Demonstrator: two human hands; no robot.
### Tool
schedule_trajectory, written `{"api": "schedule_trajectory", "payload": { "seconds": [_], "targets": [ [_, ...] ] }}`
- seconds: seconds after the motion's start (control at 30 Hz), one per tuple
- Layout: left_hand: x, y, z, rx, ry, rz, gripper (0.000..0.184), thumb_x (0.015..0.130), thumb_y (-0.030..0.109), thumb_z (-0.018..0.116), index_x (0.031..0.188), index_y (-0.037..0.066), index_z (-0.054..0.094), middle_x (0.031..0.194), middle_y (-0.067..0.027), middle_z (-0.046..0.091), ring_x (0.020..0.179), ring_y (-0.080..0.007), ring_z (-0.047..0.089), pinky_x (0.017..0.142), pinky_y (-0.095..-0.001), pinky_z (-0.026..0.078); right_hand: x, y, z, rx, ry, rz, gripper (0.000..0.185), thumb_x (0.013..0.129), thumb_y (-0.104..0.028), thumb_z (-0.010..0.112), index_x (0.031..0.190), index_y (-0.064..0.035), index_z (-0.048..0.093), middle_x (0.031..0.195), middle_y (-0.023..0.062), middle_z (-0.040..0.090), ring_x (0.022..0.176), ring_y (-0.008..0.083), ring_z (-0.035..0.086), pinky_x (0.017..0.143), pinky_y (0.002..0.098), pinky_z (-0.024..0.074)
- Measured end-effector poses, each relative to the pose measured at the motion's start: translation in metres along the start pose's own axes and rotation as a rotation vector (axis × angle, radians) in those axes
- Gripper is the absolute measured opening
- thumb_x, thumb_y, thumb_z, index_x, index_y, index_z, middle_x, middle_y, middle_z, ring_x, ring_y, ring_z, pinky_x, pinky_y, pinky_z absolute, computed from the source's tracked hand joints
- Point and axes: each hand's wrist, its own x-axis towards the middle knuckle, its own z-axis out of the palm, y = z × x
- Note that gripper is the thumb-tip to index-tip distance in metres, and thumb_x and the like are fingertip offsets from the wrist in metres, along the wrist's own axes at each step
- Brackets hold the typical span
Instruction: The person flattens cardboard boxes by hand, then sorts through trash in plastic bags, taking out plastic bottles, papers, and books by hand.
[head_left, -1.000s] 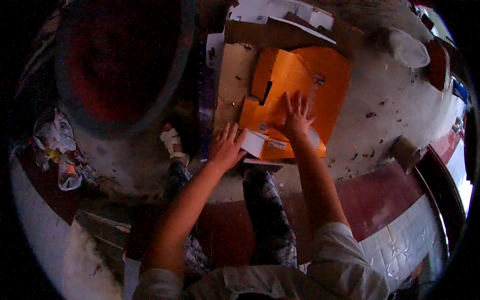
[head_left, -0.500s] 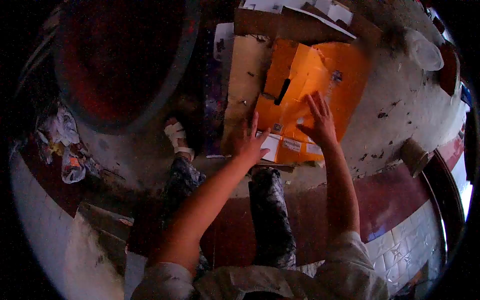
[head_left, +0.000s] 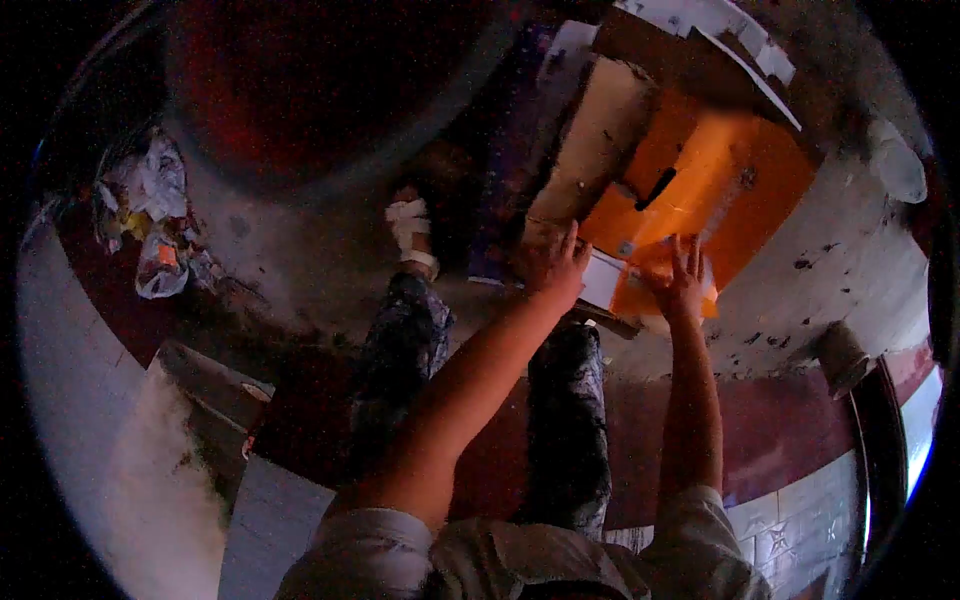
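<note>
A flattened orange cardboard sheet [head_left: 765,190] lies on top of a stack on the floor, with a dark slot-shaped hole in it. My right hand [head_left: 682,282] rests on its near edge, fingers stretched and slightly apart. Beside a white patch [head_left: 601,277] at the stack's near-left corner, my left hand [head_left: 560,268] lies on the cardboard with its fingers extended. Under and left of the orange sheet is a tan cardboard piece [head_left: 598,125]. A dark purple sheet [head_left: 508,170] sticks out farther left. My palms' undersides are hidden.
A large dark round object [head_left: 330,90] fills the upper left. Plastic bags of litter [head_left: 160,215] lie at far left. A clear plastic container [head_left: 897,162] and a cylindrical object [head_left: 842,355] stand at right. My sandalled foot [head_left: 412,230] is left of the stack.
The view has turned, so the stack sits farther right. My right hand has drawn back from the middle of the orange sheet to its near edge. My left hand's fingers are less spread.
</note>
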Motion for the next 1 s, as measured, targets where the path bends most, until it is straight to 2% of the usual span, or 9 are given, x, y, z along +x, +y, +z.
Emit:
{"api": "schedule_trajectory", "payload": {
  "seconds": [0.13, 0.2, 0.3, 0.37, 0.47, 0.6, 0.67, 0.9, 1.0],
  "targets": [
    [-0.087, 0.01, -0.056, -0.295, 0.178, 0.115, 0.054, 0.072, 0.018, 0.06, 0.119, 0.007, 0.037, 0.129, -0.0136, 0.026, 0.113, -0.0332, 0.034, 0.092, -0.0401, 0.031, -0.052, -0.036, -0.056, 0.178, 0.239, 0.054, 0.064, 0.072, -0.029, 0.062, 0.125, -0.0129, 0.031, 0.131, 0.0153, 0.023, 0.119, 0.0323, 0.024, 0.095, 0.0417, 0.0244],
    [-0.132, -0.004, -0.07, -1.01, 0.217, -0.044, 0.044, 0.077, 0.026, 0.054, 0.115, 0.008, 0.041, 0.119, -0.0118, 0.04, 0.105, -0.0277, 0.042, 0.088, -0.0394, 0.034, -0.081, -0.063, -0.07, 0.539, 0.36, 0.144, 0.059, 0.074, -0.026, 0.06, 0.123, -0.0111, 0.033, 0.129, 0.0156, 0.025, 0.118, 0.0326, 0.025, 0.095, 0.041, 0.0242],
    [-0.225, -0.058, -0.149, -2.024, 0.153, -0.301, 0.039, 0.082, 0.035, 0.045, 0.111, 0.008, 0.044, 0.105, -0.0085, 0.051, 0.094, -0.0222, 0.051, 0.082, -0.0388, 0.039, -0.141, -0.113, -0.108, 0.455, 0.267, 0.202, 0.052, 0.076, -0.021, 0.057, 0.122, -0.0083, 0.035, 0.128, 0.0167, 0.026, 0.117, 0.0332, 0.027, 0.093, 0.0415, 0.0275],
    [-0.276, -0.114, -0.167, -2.289, 0.466, -0.317, 0.041, 0.082, 0.037, 0.044, 0.111, 0.009, 0.044, 0.105, -0.008, 0.051, 0.093, -0.021, 0.051, 0.082, -0.0379, 0.04, -0.18, -0.119, -0.101, 0.284, 0.306, 0.024, 0.049, 0.077, -0.018, 0.055, 0.12, -0.0091, 0.036, 0.126, 0.0159, 0.029, 0.116, 0.0342, 0.029, 0.091, 0.0432, 0.0286],
    [-0.318, -0.236, -0.128, -1.691, 0.491, -0.343, 0.033, 0.081, 0.032, 0.044, 0.104, 0.009, 0.049, 0.098, -0.0111, 0.053, 0.089, -0.0255, 0.051, 0.076, -0.0392, 0.042, -0.27, -0.127, -0.105, -0.328, -0.103, 0.09, 0.035, 0.077, -0.024, 0.052, 0.108, -0.008, 0.047, 0.121, 0.0122, 0.035, 0.109, 0.0276, 0.037, 0.089, 0.0377, 0.0315],
    [-0.397, -0.264, -0.198, -0.019, 0.204, -0.464, 0.025, 0.081, 0.023, 0.042, 0.096, 0.007, 0.054, 0.097, -0.0126, 0.053, 0.086, -0.0259, 0.051, 0.073, -0.0385, 0.042, -0.304, -0.143, -0.129, -0.127, -0.263, 0.075, 0.032, 0.077, -0.024, 0.052, 0.104, -0.0074, 0.048, 0.115, 0.0118, 0.038, 0.103, 0.0266, 0.04, 0.085, 0.0373, 0.0335],
    [-0.428, -0.264, -0.235, 0.292, 0.205, -0.513, 0.024, 0.08, 0.02, 0.041, 0.097, 0.008, 0.054, 0.098, -0.0126, 0.053, 0.087, -0.0257, 0.051, 0.073, -0.0386, 0.041, -0.291, -0.159, -0.147, -0.051, -0.248, 0.029, 0.03, 0.077, -0.024, 0.052, 0.102, -0.007, 0.049, 0.112, 0.0117, 0.04, 0.101, 0.0262, 0.041, 0.083, 0.0371, 0.0346],
    [-0.46, -0.318, -0.146, 0.017, 0.536, -0.582, 0.034, 0.081, 0.024, 0.039, 0.112, 0.01, 0.044, 0.103, -0.0117, 0.051, 0.093, -0.0256, 0.049, 0.082, -0.0382, 0.037, -0.229, -0.264, -0.204, 0.111, -0.134, -0.268, 0.026, 0.076, -0.025, 0.052, 0.094, -0.0059, 0.052, 0.1, 0.0111, 0.045, 0.091, 0.0246, 0.045, 0.076, 0.0364, 0.0382],
    [-0.52, -0.317, -0.089, -0.508, 0.472, -0.599, 0.041, 0.081, 0.031, 0.038, 0.118, 0.011, 0.039, 0.108, -0.0114, 0.048, 0.094, -0.0265, 0.049, 0.085, -0.0383, 0.037, -0.224, -0.318, -0.206, 0.153, -0.114, -0.445, 0.025, 0.076, -0.025, 0.052, 0.091, -0.0053, 0.053, 0.095, 0.0109, 0.047, 0.087, 0.0239, 0.047, 0.073, 0.0361, 0.0397]
  ]
}}
